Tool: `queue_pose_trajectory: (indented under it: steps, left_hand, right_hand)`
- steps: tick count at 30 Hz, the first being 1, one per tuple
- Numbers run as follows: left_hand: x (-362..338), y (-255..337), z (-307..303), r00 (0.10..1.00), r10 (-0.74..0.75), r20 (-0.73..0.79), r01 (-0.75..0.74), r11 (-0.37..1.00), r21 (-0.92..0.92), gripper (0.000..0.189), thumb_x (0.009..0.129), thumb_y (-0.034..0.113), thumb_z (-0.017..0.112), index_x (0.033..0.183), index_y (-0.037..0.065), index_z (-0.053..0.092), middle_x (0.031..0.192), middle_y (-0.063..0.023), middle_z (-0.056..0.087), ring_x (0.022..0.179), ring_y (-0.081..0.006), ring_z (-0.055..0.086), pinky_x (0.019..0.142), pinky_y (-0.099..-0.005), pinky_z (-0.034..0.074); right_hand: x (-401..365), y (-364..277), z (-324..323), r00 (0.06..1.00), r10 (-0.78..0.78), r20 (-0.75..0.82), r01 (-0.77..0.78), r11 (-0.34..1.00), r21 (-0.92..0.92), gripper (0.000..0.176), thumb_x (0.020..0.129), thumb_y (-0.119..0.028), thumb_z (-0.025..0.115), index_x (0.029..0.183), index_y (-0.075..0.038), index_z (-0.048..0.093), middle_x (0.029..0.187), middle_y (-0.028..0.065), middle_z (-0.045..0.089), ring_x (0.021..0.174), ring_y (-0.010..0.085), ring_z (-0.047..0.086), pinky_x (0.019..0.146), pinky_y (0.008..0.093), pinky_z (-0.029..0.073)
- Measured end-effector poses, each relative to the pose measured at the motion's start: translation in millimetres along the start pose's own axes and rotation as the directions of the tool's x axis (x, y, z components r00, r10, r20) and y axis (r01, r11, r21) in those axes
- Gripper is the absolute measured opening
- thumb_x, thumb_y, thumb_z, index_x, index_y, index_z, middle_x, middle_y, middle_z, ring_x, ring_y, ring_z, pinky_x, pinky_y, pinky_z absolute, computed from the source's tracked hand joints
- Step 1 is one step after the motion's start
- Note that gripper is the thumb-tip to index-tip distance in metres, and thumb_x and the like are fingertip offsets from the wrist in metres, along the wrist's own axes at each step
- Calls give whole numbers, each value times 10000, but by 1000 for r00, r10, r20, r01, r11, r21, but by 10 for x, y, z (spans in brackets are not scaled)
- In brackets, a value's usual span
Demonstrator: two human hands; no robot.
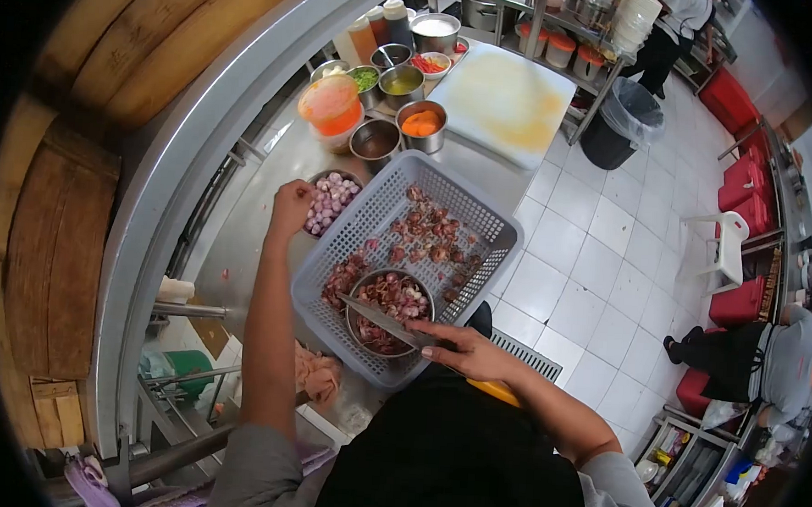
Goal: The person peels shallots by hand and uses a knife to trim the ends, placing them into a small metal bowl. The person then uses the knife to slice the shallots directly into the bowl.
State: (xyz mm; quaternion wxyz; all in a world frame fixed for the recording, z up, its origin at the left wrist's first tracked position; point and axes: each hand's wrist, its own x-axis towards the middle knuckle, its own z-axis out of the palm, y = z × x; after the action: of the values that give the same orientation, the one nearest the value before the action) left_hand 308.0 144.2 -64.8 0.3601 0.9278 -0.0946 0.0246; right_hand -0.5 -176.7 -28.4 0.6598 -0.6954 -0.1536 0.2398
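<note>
My right hand grips a knife, its index finger stretched along the blade. The blade lies across a metal bowl of shallots and skins, which sits inside a grey perforated plastic basket. Beyond that bowl, unpeeled shallots are scattered over the basket's floor. My left hand is at the rim of a second metal bowl, filled with peeled shallots, left of the basket. Its fingers are curled together; anything in them is hidden.
A white cutting board with yellow stains lies on the steel counter. Near it stand metal containers, one with orange contents, an orange-filled plastic tub and sauce bottles. A black bin and a white stool stand on the tiles. Co-workers are at right.
</note>
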Motion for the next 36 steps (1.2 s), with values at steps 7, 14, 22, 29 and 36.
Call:
queue_pose_trajectory:
  steps: [7, 14, 22, 29, 36]
  left_hand:
    - [-1107, 677, -413, 955, -295, -32, 273, 918, -288, 169, 918, 144, 668, 848, -9, 667, 690, -6, 607, 605, -65, 507, 530, -243, 392]
    - [-2030, 965, 33, 988, -5, 157, 29, 988, -152, 207, 863, 85, 678, 1043, -18, 678, 879, -91, 657, 847, -214, 629, 755, -319, 484]
    - [-1219, 1433, 1038, 924, 270, 271, -214, 952, -217, 214, 867, 47, 625, 1063, -33, 659, 1064, -197, 639, 1012, -385, 608, 863, -427, 481]
    - [-740, 1430, 1795, 838, 385, 387, -421, 907, 9, 297, 815, 78, 660, 1104, 8, 666, 1098, -208, 606, 1058, -387, 583, 903, -443, 484]
    - [-676, 1282, 1646, 894, 402, 196, -421, 905, 62, 280, 836, 37, 633, 1113, -2, 642, 1172, -201, 561, 1098, -402, 559, 937, -444, 455]
  right_hand:
    - [52, 92, 52, 996, 69, -62, -63, 995, 81, 549, 1003, -364, 533, 1489, -139, 408, 1279, 186, 607, 1168, 271, 579, 1005, 365, 425]
    - [-63, 185, -72, 993, 116, -38, -111, 986, 123, 551, 1005, -376, 527, 1492, -146, 411, 975, 86, 639, 881, 164, 572, 826, 324, 475]
    - [-471, 23, -294, 971, 201, -131, -25, 629, 777, 547, 1016, -329, 529, 1515, -222, 331, 751, 0, 461, 578, 82, 420, 504, 211, 339]
    - [-856, 102, -399, 941, 202, -270, 129, 522, 843, 564, 986, -379, 561, 1446, -94, 401, 765, 8, 429, 557, 74, 393, 482, 201, 330]
    - [-878, 74, -365, 937, 172, -303, 177, 513, 840, 490, 1019, -358, 509, 1423, -88, 445, 757, 0, 433, 556, 75, 388, 486, 210, 336]
